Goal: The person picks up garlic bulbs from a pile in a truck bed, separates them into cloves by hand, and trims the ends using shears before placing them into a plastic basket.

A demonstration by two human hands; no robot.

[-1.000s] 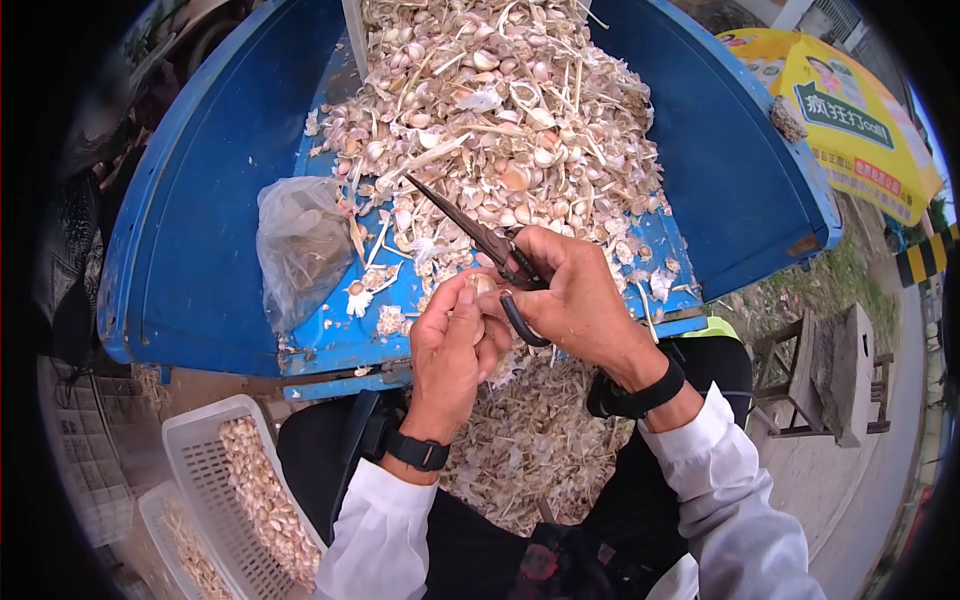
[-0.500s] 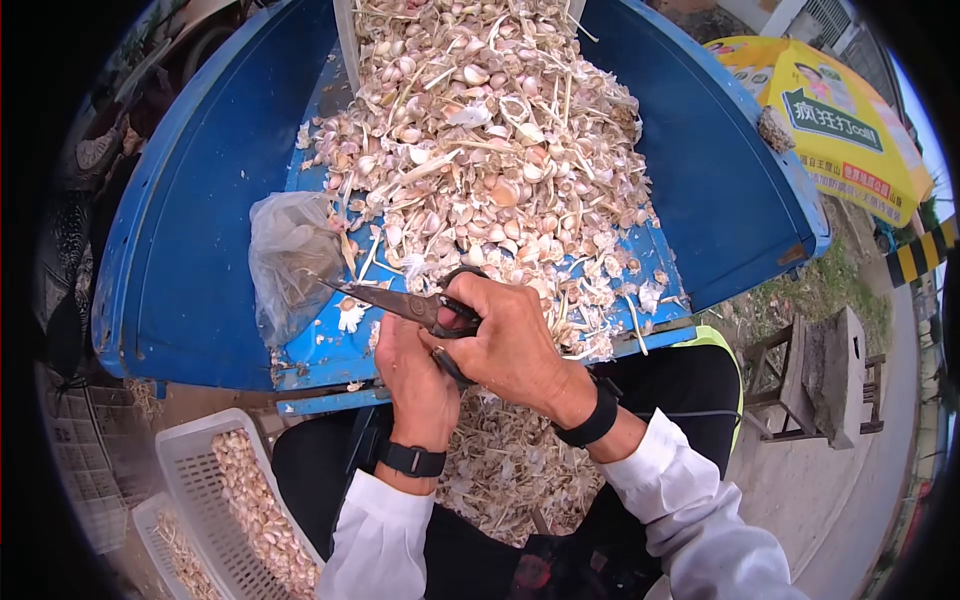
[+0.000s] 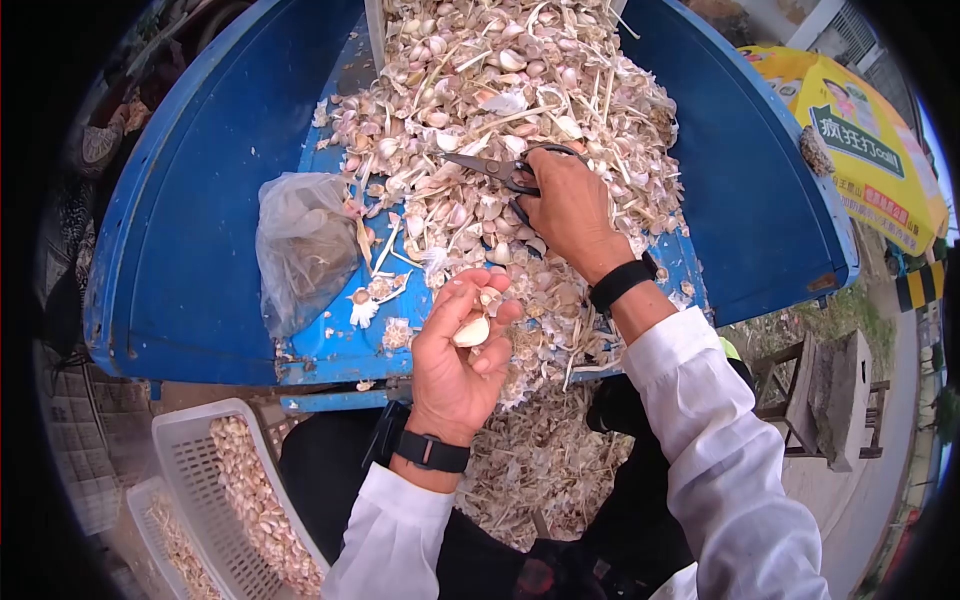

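Palm up near the front of the blue cart bed (image 3: 215,240), my left hand (image 3: 455,365) curls its fingers around pale garlic cloves (image 3: 472,331). My right hand (image 3: 575,205) grips dark scissors (image 3: 490,170) by the handles, with the blades pointing left over the heap. Beneath and around that hand lies a big pile of garlic (image 3: 500,90), loose cloves mixed with dry skins and stalks. Whether the right fingertips also touch the garlic is hidden.
A cloudy plastic bag (image 3: 305,250) rests left of the pile. Below left stand a white basket of cloves (image 3: 190,455) and a smaller basket (image 3: 150,500). Skins (image 3: 540,465) are heaped between my legs. At right are a wooden stool (image 3: 830,400) and a yellow umbrella (image 3: 840,130).
My right hand has moved up and right with the scissors, away from my left hand and over the pile. My left hand has turned palm up, showing the garlic cloves.
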